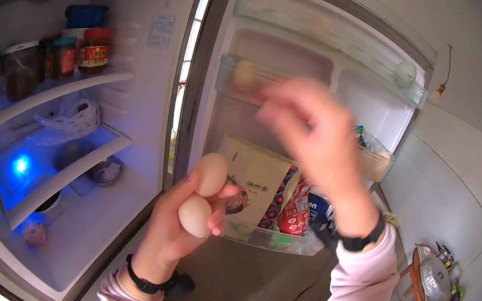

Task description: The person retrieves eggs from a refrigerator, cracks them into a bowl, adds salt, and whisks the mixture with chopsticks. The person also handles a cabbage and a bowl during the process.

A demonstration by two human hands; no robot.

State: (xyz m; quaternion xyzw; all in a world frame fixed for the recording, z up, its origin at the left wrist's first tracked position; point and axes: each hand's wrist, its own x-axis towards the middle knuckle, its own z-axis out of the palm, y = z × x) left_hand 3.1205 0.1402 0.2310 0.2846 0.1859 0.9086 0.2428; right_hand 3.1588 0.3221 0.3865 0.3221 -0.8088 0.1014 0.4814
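Note:
Two eggs lie in my left hand [183,217]: a light brown egg [211,175] above and a paler egg [195,215] below, with the fingers curled around them. Blurred by motion, my right hand [307,118] is raised before the refrigerator door's middle shelf. Its fingers are bent; whether anything is between them cannot be told. Just left of its fingertips, an egg [244,75] sits in the clear middle door shelf [226,89]. Another pale round thing [405,74] is at the right end of the upper door shelf [369,59].
The open refrigerator holds jars [94,51] on its upper shelf [56,95], bowls [105,170] and a white bag [73,119] lower down. Packages [259,182] fill the bottom door shelf [292,244]. A wooden stool [418,297] bearing a metal lid [434,278] stands at right.

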